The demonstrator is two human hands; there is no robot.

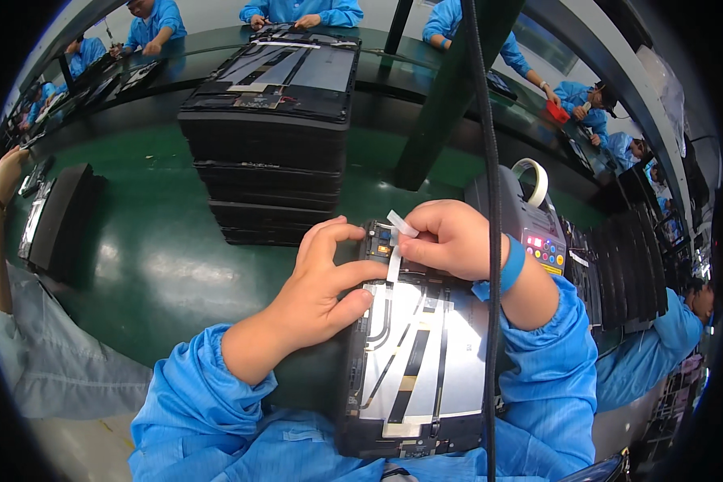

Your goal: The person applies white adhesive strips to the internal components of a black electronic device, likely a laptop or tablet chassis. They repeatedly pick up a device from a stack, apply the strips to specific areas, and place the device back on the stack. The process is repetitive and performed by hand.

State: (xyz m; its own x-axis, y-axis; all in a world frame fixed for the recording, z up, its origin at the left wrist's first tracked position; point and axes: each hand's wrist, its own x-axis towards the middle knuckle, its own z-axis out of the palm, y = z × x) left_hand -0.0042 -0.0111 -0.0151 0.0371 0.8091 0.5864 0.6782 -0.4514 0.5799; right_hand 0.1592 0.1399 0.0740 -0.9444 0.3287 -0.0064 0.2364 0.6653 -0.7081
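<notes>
An opened tablet-like device, with a silver inner plate and black ribbon cables, lies right in front of me, near my lap. My left hand rests with fingers apart along its upper left edge, fingertips touching the frame by the circuit boards. At the top of the device, my right hand pinches a white strip of tape between thumb and forefinger. One end of the strip reaches down onto the device; a white end also sticks up above the fingers. A blue band circles my right wrist.
A tall stack of similar devices stands ahead on the green table. To the right are a tape dispenser with its roll and upright black panels. A black cable hangs near my right arm. Co-workers surround the benches.
</notes>
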